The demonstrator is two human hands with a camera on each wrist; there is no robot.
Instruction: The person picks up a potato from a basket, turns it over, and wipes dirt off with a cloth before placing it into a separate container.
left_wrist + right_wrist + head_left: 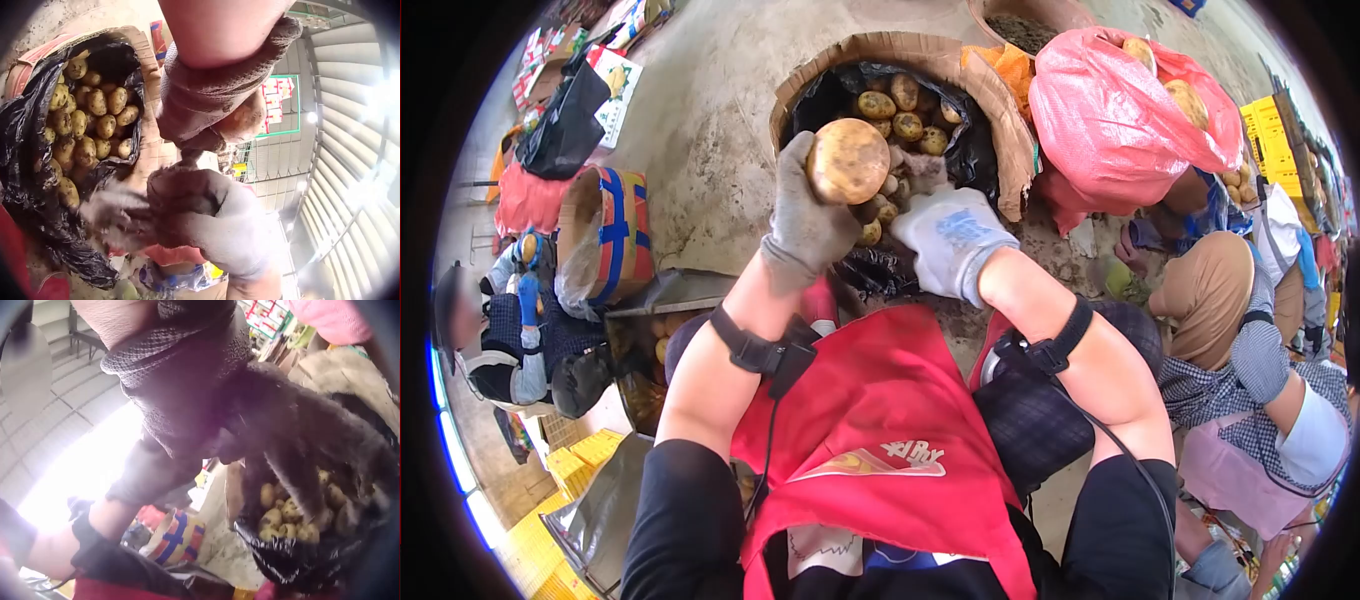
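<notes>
Red apron cloth (870,390) is seen nearest the head camera, at 6 o'clock. At 11 o'clock, a big round potato (848,161) is held by the left hand (805,205), with gloved fingers and thumb curled round it. It is seen against the 8 o'clock side of a cardboard box (890,45). Between 1 and 2 o'clock, a fuzzy grey cloth (924,172) is gripped by the right hand (955,238); the fingers are closed on it, as is shown by the left wrist view. The cloth is blurred, and it cannot be told if any small potato is touched by it.

At 12 o'clock, the box is lined with black plastic (22,150), and smaller spotty potatoes (907,126) are piled inside. Close to 2 o'clock, more potatoes are held in a pink bag (1090,110). At 9 o'clock, a potato is held by another person (530,320).
</notes>
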